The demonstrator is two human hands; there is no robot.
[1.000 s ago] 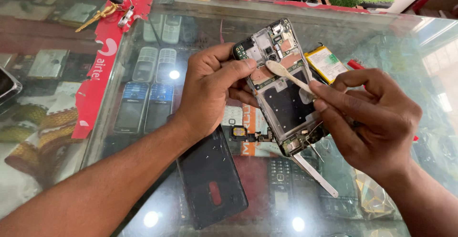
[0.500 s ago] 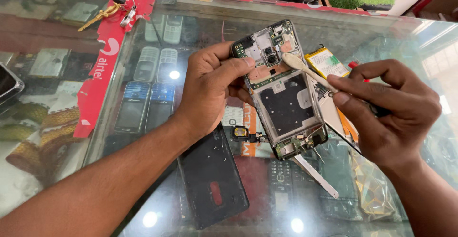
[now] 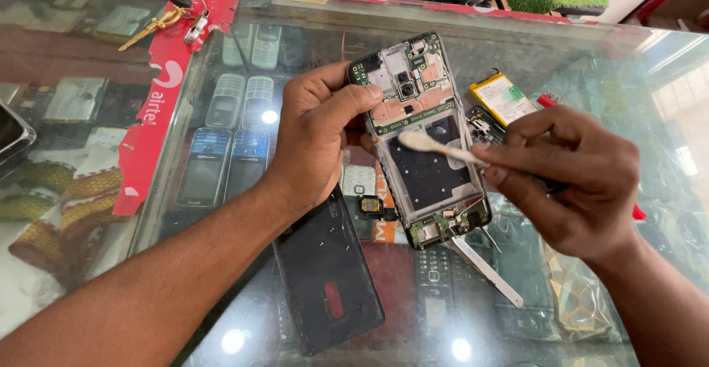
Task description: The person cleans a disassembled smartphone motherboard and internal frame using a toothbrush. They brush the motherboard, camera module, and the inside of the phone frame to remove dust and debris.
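Head view looks down on a glass counter [image 3: 310, 49] with old phones lying under the glass. The left hand [image 3: 321, 142] holds an opened phone [image 3: 421, 138] up over the counter. Its thumb and fingers are closed around the phone's top left edge. The phone's back is off, so the green boards and the dark middle part show. A small part hangs from the phone's lower left side by a thin strip.

The right hand [image 3: 576, 182] pinches a thin pale stick [image 3: 439, 148] between thumb and fingers. The wide tip of the stick rests on the dark middle part of the phone.

A black back cover [image 3: 325, 271] lies flat on the glass, under the left wrist. A yellow battery [image 3: 504, 98] lies on the glass just behind the phone, to its right. The right hand hides part of a red thing beside the battery. A flat metal strip [image 3: 484, 269] lies on the glass below the phone. A gold key [image 3: 151, 27] rests on a red sticker band [image 3: 159, 116] at the far left.
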